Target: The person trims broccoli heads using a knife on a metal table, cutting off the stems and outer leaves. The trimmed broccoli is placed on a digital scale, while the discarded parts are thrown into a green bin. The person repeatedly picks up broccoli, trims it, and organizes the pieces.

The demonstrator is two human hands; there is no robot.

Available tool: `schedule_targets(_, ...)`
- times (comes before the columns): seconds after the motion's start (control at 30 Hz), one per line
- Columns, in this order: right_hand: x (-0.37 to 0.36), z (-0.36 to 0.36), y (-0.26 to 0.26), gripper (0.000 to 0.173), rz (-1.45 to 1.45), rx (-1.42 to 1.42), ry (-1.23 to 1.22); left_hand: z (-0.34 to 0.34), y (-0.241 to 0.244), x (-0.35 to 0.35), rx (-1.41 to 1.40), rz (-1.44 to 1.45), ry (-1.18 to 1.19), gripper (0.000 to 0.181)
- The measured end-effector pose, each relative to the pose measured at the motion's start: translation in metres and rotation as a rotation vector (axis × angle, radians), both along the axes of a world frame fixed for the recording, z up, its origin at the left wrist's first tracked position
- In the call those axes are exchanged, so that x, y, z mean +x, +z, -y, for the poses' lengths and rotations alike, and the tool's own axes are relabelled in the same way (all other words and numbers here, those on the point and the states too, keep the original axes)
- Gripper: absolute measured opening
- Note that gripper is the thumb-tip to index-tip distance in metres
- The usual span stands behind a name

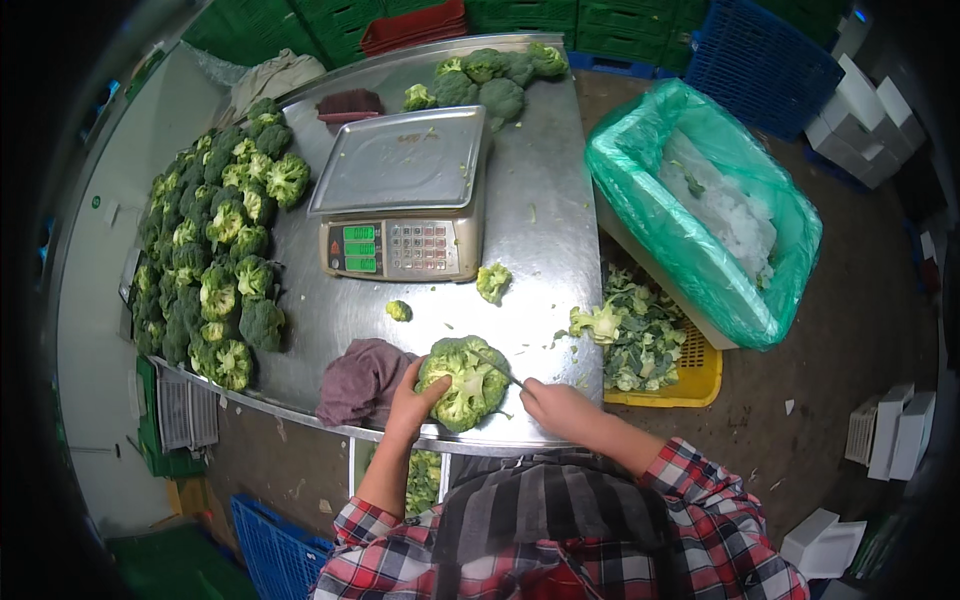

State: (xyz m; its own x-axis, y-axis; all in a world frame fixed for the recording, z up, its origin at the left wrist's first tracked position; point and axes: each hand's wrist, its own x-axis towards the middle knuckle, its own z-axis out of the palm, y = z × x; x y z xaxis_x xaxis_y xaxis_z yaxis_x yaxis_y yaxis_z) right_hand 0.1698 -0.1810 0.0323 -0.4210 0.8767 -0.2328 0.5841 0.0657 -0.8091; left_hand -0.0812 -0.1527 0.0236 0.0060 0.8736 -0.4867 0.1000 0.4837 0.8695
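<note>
A large broccoli head (466, 397) is turned with its cut stalk side up near the front edge of the steel table (540, 262). My left hand (417, 397) grips it from the left, thumb across its top. In my right hand (556, 406) is a knife (501, 369), its handle hidden by the fingers and its thin blade lying over the upper right of the head. A purple cloth (362, 382) is bunched just left of my left hand. Two small broccoli pieces, one by the scale (493, 283) and one further left (399, 310), lie beyond the head.
A digital scale (397, 195) stands mid-table. Broccoli is heaped at the left (217, 240) and the far end (487, 79), near a brush (349, 105). On the right, a box lined with green plastic (637, 202) holds ice, above a yellow crate (701, 367) of trimmings.
</note>
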Motion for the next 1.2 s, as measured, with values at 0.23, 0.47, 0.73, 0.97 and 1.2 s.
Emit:
schedule_targets(0.23, -0.006, 0.021, -0.018, 0.02, 0.047, -0.05, 0.041, 0.017, -0.005, 0.004, 0.075, 0.009, 0.077, 0.059)
schedule_targets(0.47, -0.012, 0.009, -0.033, 0.022, 0.064, -0.027, 0.071, 0.01, -0.006, -0.007, 0.114, -0.185, -0.061, 0.06)
schedule_targets(0.73, -0.017, 0.0, -0.033, 0.025, 0.122, 0.042, 0.08, -0.027, -0.008, -0.002, 0.157, -0.191, -0.183, 0.047)
schedule_targets(0.97, -0.021, -0.034, -0.022, 0.026, 0.28, 0.138, 0.028, -0.018, -0.018, 0.018, 0.399, -0.423, 0.167, 0.047)
schedule_targets(1.2, 0.015, -0.013, 0.005, 0.027, 0.039, 0.02, -0.063, 0.031, -0.001, 0.035, 0.291, -0.213, 0.364, 0.06)
